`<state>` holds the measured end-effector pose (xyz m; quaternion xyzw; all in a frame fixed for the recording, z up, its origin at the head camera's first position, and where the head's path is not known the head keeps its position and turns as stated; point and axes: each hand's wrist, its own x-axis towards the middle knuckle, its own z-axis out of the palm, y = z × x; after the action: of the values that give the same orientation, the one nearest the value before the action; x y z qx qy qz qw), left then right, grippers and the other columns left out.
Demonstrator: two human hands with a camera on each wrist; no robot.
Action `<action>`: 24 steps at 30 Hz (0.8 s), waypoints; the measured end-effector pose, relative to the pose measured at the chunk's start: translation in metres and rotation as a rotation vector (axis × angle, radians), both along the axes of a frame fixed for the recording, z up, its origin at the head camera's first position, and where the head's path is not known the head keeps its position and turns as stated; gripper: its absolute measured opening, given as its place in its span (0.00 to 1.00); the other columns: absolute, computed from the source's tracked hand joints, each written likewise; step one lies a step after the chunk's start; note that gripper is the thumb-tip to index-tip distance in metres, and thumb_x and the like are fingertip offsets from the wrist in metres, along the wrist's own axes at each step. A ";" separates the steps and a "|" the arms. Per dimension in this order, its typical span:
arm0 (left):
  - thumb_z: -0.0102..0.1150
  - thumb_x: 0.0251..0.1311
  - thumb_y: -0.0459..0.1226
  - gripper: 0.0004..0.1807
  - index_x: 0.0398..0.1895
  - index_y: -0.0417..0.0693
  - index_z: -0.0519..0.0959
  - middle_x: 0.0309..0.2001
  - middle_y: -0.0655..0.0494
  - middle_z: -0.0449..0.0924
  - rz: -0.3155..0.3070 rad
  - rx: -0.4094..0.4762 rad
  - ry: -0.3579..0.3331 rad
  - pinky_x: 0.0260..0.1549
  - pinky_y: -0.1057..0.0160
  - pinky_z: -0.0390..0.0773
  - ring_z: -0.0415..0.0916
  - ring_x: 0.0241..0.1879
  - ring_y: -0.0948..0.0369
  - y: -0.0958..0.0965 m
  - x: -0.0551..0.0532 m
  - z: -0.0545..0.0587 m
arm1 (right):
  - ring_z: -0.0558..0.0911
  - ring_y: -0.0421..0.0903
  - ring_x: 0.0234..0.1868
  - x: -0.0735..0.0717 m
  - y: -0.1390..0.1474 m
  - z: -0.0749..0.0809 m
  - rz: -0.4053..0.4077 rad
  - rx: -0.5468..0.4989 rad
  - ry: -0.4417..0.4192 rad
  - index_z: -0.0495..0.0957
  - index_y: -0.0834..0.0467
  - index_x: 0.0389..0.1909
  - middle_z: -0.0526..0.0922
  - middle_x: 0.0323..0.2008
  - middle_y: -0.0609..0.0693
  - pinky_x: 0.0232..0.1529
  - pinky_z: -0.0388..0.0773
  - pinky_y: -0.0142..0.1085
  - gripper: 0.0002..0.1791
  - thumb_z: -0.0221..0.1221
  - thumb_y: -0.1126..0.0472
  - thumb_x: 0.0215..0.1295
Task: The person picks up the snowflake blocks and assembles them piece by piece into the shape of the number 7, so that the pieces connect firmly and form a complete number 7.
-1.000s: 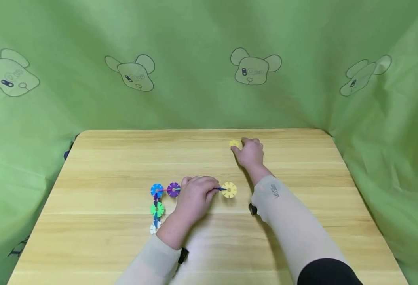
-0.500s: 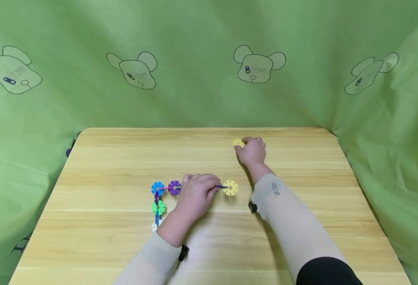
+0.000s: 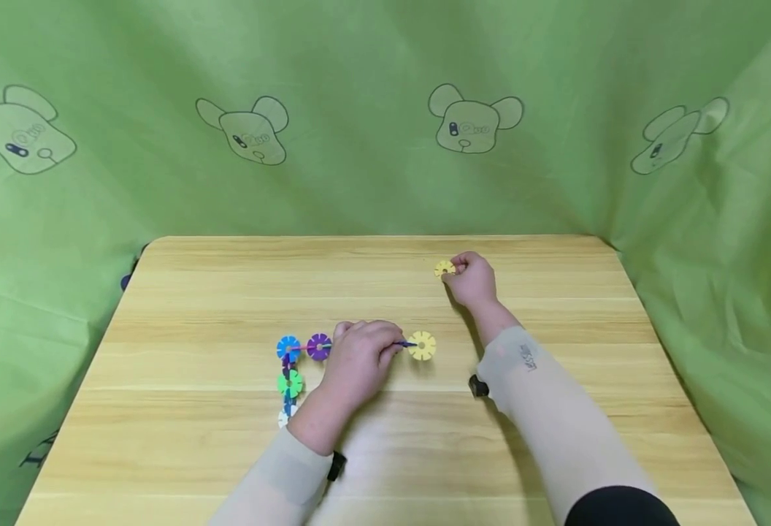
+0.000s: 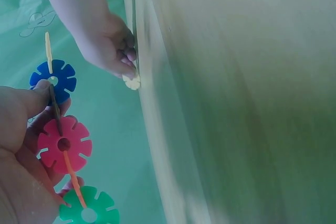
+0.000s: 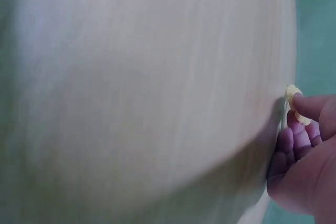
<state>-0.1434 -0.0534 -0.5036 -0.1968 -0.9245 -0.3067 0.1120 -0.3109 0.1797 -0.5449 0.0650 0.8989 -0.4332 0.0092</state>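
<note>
My left hand grips a chain of slotted plastic discs. In the left wrist view the thumb pinches a blue disc, with a pink disc and a green disc linked after it. A yellow disc forms the chain's right end in the head view. To the left, the chain runs through a purple disc to a blue corner disc, then bends toward me past a green disc. Near the far edge, my right hand pinches a loose yellow disc between thumb and fingers.
The wooden table has its far edge just beyond my right hand. A green curtain with printed animal heads hangs behind and along both sides. A white disc at the chain's near end is partly covered by my left wrist.
My right hand has taken the loose yellow disc between thumb and fingers and drawn it slightly to the right and nearer. My left hand keeps its hold on the chain.
</note>
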 end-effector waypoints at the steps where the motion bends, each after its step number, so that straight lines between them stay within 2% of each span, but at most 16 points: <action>1: 0.67 0.71 0.41 0.06 0.46 0.56 0.90 0.52 0.63 0.89 0.001 0.000 -0.003 0.53 0.51 0.71 0.85 0.50 0.59 0.000 0.000 0.000 | 0.76 0.52 0.45 0.001 0.002 0.001 0.003 -0.012 -0.001 0.78 0.69 0.56 0.77 0.42 0.57 0.53 0.78 0.45 0.18 0.67 0.68 0.67; 5: 0.67 0.72 0.41 0.06 0.46 0.55 0.90 0.52 0.62 0.89 0.002 0.002 -0.025 0.55 0.50 0.72 0.85 0.51 0.58 -0.001 0.001 0.001 | 0.77 0.50 0.46 0.006 0.009 0.004 0.007 -0.061 -0.004 0.80 0.70 0.56 0.80 0.44 0.58 0.51 0.78 0.38 0.17 0.67 0.67 0.69; 10: 0.66 0.72 0.41 0.07 0.47 0.54 0.89 0.53 0.60 0.89 0.004 0.002 -0.050 0.57 0.48 0.73 0.85 0.53 0.56 -0.002 0.001 0.002 | 0.78 0.45 0.40 0.017 0.012 0.013 0.025 -0.102 0.018 0.82 0.71 0.54 0.83 0.42 0.59 0.40 0.80 0.27 0.16 0.66 0.67 0.70; 13: 0.66 0.72 0.40 0.07 0.48 0.53 0.89 0.54 0.59 0.89 0.001 0.008 -0.057 0.58 0.47 0.74 0.85 0.53 0.54 -0.003 0.002 0.002 | 0.82 0.45 0.36 0.025 0.013 0.021 0.051 -0.155 0.022 0.81 0.73 0.54 0.83 0.40 0.59 0.39 0.85 0.29 0.15 0.65 0.69 0.71; 17: 0.66 0.73 0.40 0.07 0.48 0.53 0.89 0.53 0.59 0.89 0.002 0.012 -0.051 0.57 0.47 0.74 0.84 0.53 0.54 -0.003 0.002 0.003 | 0.84 0.45 0.36 0.038 0.013 0.034 0.074 -0.245 0.015 0.80 0.74 0.55 0.83 0.41 0.60 0.46 0.89 0.39 0.15 0.64 0.71 0.72; 24: 0.66 0.73 0.40 0.06 0.47 0.55 0.89 0.53 0.60 0.89 -0.001 0.012 -0.033 0.55 0.48 0.74 0.85 0.52 0.56 -0.001 0.001 0.002 | 0.87 0.44 0.36 0.067 0.016 0.053 0.137 -0.351 0.070 0.79 0.77 0.53 0.84 0.40 0.64 0.46 0.89 0.39 0.14 0.64 0.74 0.70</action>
<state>-0.1428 -0.0544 -0.5013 -0.1914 -0.9242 -0.3156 0.0977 -0.2438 0.1959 -0.4918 -0.0141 0.8117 -0.5836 0.0188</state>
